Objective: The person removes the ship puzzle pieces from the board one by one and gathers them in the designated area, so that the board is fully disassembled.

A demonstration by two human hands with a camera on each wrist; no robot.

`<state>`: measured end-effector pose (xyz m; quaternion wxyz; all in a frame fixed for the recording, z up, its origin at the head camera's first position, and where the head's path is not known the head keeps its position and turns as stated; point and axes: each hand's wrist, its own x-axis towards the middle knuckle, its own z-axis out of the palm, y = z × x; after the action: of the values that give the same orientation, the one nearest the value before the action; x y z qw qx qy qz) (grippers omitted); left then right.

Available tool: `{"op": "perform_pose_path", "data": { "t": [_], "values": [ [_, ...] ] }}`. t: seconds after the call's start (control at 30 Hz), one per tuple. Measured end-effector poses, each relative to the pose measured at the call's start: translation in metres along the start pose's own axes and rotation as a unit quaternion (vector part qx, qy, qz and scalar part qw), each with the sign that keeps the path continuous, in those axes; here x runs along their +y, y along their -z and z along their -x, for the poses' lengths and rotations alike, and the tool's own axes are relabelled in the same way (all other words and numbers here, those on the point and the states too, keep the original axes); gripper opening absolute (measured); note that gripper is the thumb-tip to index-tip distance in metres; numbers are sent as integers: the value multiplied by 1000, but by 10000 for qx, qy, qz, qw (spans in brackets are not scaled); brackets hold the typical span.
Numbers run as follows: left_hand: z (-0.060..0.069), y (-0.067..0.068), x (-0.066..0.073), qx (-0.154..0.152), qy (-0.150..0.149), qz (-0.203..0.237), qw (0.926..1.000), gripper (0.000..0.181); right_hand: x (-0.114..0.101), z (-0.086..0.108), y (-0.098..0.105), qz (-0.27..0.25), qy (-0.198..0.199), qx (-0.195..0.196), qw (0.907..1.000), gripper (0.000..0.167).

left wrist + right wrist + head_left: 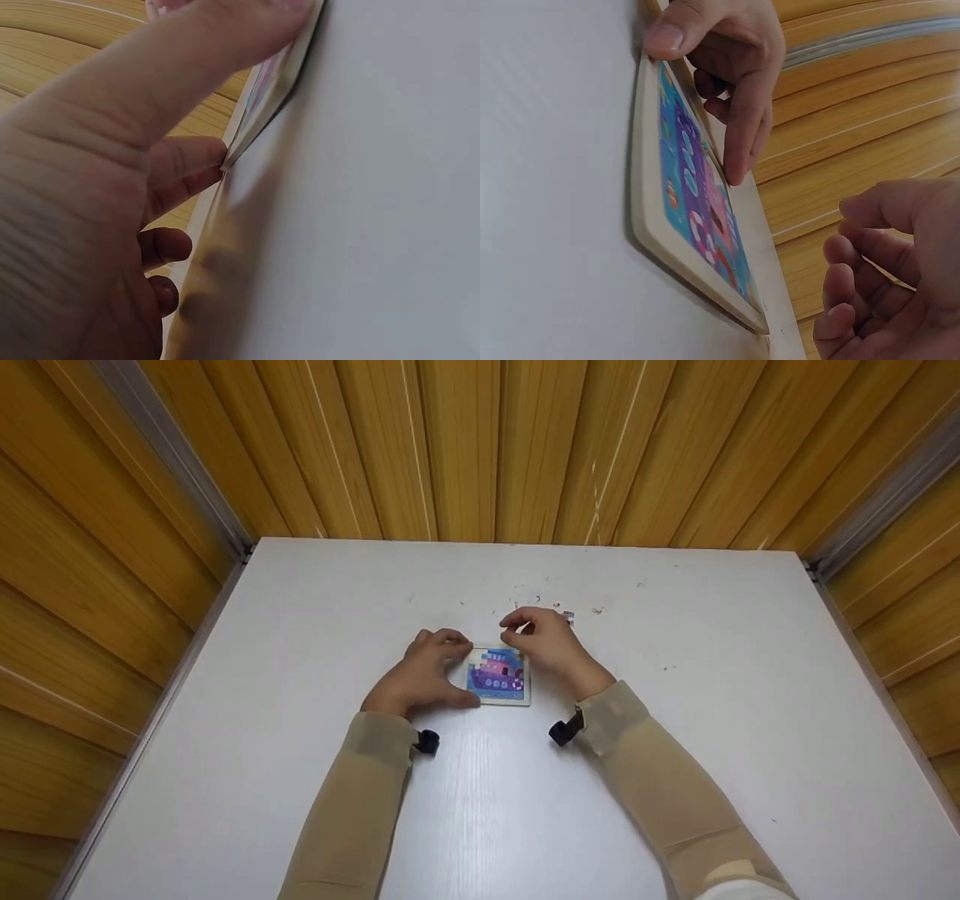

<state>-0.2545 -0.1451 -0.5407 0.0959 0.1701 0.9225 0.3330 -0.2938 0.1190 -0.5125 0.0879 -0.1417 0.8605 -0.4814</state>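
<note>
Square pale-framed puzzle board (646,172) with a purple-and-pink ship picture sits on the white table (465,825). Left hand (426,671): at board's left side, grip spans that side, thumb on the near corner, fingertip on the far one, so it has hold of the board. Right hand (551,643): over board's far-right corner, fingers curled, thumb close to fingertips; can't tell if that grip has a small piece. Tiny multicoloured bits (556,605) scattered beyond the board.

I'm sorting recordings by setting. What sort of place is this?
Probably a small enclosed work booth: a white table stands against wood-look panels on several sides, with grey metal-looking posts at the corners.
</note>
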Motion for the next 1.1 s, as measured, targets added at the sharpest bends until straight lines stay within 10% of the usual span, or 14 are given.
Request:
{"op": "perform_pose_path", "data": {
  "t": [0.3, 1.1],
  "values": [
    [1, -3, -4, 40, -11, 4, 10000, 106, 8, 3, -18, 511, 129, -828, 9952, 36],
    [-1, -1, -1, 53, -49, -105, 9999, 103, 10, 6, -27, 1413, 529, -1018, 9833, 31]
  ]
}}
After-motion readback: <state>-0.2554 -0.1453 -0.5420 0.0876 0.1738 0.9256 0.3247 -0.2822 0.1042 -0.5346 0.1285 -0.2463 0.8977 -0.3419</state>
